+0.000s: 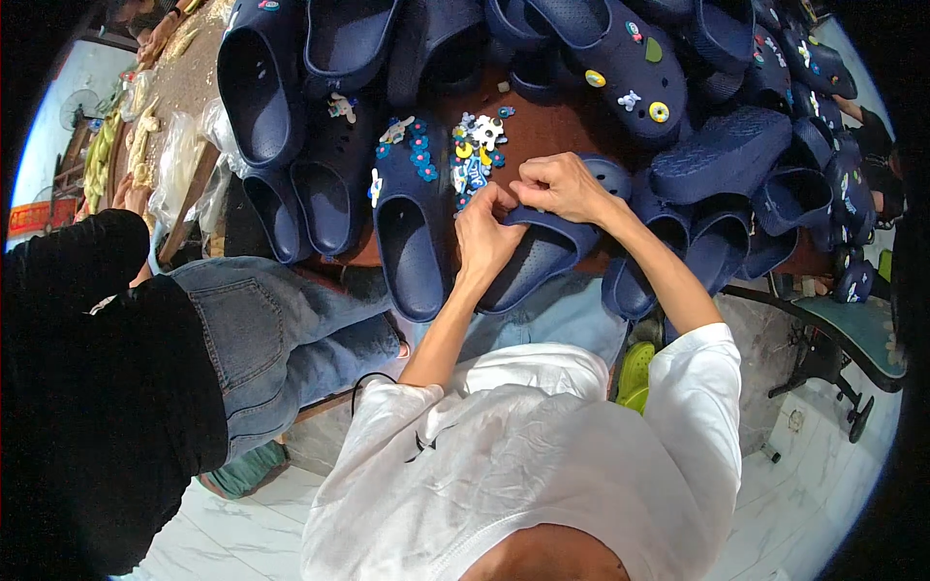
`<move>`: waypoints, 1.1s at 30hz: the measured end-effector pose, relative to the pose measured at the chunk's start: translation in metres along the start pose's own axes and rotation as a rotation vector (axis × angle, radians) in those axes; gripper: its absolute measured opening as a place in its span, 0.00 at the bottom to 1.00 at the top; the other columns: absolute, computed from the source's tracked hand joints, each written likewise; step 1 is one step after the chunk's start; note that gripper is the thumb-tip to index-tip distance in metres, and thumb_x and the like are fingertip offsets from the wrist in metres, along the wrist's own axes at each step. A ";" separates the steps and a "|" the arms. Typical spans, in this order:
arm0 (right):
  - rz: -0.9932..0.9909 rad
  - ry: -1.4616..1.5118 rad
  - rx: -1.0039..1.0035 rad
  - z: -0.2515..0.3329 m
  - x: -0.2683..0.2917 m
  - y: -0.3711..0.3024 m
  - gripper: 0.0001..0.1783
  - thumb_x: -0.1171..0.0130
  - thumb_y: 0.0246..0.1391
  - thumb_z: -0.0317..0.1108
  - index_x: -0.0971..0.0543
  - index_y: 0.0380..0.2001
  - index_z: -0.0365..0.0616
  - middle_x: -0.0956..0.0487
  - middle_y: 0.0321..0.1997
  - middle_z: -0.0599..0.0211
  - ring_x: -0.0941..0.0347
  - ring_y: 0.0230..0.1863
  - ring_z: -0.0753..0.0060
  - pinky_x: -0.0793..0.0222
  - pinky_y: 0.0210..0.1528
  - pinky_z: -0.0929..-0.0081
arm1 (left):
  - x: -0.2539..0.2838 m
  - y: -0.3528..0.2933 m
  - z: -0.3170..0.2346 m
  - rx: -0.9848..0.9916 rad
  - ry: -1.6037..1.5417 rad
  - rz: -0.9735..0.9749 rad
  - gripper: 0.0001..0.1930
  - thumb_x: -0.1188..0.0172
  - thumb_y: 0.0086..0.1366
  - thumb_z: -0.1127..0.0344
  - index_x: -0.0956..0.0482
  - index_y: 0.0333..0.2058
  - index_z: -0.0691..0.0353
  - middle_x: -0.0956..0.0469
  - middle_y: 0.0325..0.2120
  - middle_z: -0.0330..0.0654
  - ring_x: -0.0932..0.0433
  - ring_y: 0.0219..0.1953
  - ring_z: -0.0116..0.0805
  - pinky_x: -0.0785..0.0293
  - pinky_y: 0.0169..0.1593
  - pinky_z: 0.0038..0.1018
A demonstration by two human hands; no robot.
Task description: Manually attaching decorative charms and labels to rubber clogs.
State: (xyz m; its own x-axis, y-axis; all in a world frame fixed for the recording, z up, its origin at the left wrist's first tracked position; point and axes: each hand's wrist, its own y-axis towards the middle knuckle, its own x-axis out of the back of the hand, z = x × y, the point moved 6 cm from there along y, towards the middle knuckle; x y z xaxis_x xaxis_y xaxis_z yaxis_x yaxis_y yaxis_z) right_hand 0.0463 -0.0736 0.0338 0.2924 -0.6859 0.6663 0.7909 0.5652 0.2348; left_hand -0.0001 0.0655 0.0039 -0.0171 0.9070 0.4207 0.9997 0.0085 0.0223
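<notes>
A navy clog (535, 263) lies before me, its open heel toward my body. My left hand (487, 230) is closed on the left edge of its upper, thumb and fingers drawn together. From the right, my right hand (564, 190) grips the same upper with curled fingers. The fingertips of both hands nearly meet; anything small between them is hidden. Just beyond my left hand is a pile of small shoe charms (477, 155), white, yellow and blue. To the left, another navy clog (412, 242) carries blue flower charms (422, 150) and white figures on its upper.
More navy clogs crowd the brown table (557, 131), some decorated, like the clog (635, 82) at the far right. At left stands a person in black (107, 387) and jeans, close to my arm. Clear plastic bags (179, 160) hang nearby. Lime-green clogs (635, 373) sit below my right arm.
</notes>
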 end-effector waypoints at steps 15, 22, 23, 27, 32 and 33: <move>0.307 0.025 -0.156 -0.017 0.028 -0.016 0.23 0.32 0.48 0.48 0.16 0.46 0.50 0.25 0.53 0.66 0.37 0.58 0.59 0.45 0.64 0.64 | 0.002 0.001 -0.010 -0.103 0.097 0.009 0.14 0.29 0.47 0.70 0.28 0.27 0.63 0.25 0.24 0.45 0.23 0.26 0.43 0.28 0.31 0.34; 0.291 -0.051 -0.113 -0.022 0.021 -0.013 0.18 0.35 0.50 0.49 0.15 0.42 0.55 0.21 0.47 0.72 0.34 0.53 0.63 0.43 0.61 0.64 | 0.002 0.002 -0.012 -0.108 0.143 -0.007 0.13 0.29 0.46 0.73 0.27 0.27 0.63 0.25 0.23 0.44 0.24 0.25 0.38 0.28 0.31 0.31; 0.247 -0.060 -0.092 -0.020 0.021 -0.013 0.16 0.37 0.52 0.49 0.14 0.40 0.55 0.21 0.45 0.74 0.33 0.51 0.62 0.42 0.59 0.63 | 0.003 0.002 -0.012 -0.117 0.140 -0.031 0.12 0.30 0.46 0.75 0.26 0.25 0.64 0.25 0.22 0.42 0.25 0.23 0.33 0.28 0.30 0.27; 0.139 -0.083 0.007 -0.015 0.023 -0.011 0.13 0.41 0.56 0.48 0.15 0.36 0.55 0.20 0.40 0.75 0.31 0.46 0.61 0.37 0.53 0.62 | 0.004 0.002 -0.013 -0.138 0.135 -0.029 0.11 0.30 0.46 0.76 0.26 0.26 0.64 0.25 0.22 0.42 0.24 0.23 0.33 0.28 0.30 0.27; 0.175 -0.098 0.012 -0.017 0.023 -0.003 0.13 0.41 0.56 0.46 0.16 0.34 0.51 0.21 0.39 0.73 0.31 0.45 0.61 0.37 0.52 0.64 | 0.004 0.003 -0.027 -0.217 0.144 -0.002 0.10 0.33 0.47 0.75 0.26 0.28 0.65 0.24 0.25 0.43 0.22 0.26 0.33 0.26 0.32 0.27; 0.200 -0.093 -0.001 -0.017 0.021 -0.002 0.13 0.40 0.56 0.45 0.17 0.33 0.48 0.21 0.39 0.72 0.32 0.46 0.62 0.38 0.53 0.65 | 0.006 0.003 -0.027 -0.219 0.148 -0.001 0.10 0.33 0.47 0.75 0.26 0.28 0.65 0.24 0.25 0.43 0.22 0.26 0.33 0.26 0.32 0.27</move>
State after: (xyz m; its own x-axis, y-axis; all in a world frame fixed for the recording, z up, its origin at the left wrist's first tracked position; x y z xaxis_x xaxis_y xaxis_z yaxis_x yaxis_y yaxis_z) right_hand 0.0599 -0.0975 0.0351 0.3925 -0.5152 0.7619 0.7229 0.6850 0.0909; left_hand 0.0025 0.0592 0.0309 -0.0369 0.8357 0.5479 0.9724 -0.0963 0.2124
